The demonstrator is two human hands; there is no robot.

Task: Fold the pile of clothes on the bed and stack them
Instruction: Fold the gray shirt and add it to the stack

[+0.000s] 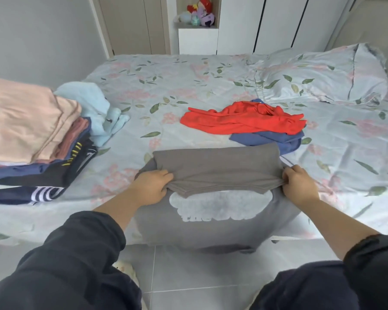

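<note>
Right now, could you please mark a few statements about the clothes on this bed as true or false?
1. Both the left hand and the right hand grip the grey shirt. True.
2. The red garment is neatly folded. False: it lies crumpled over a blue garment.
3. The stack of folded clothes sits on the person's left. True.
4. The pillow rests on top of the stack. False: it lies at the far right of the bed, apart from the stack.
</note>
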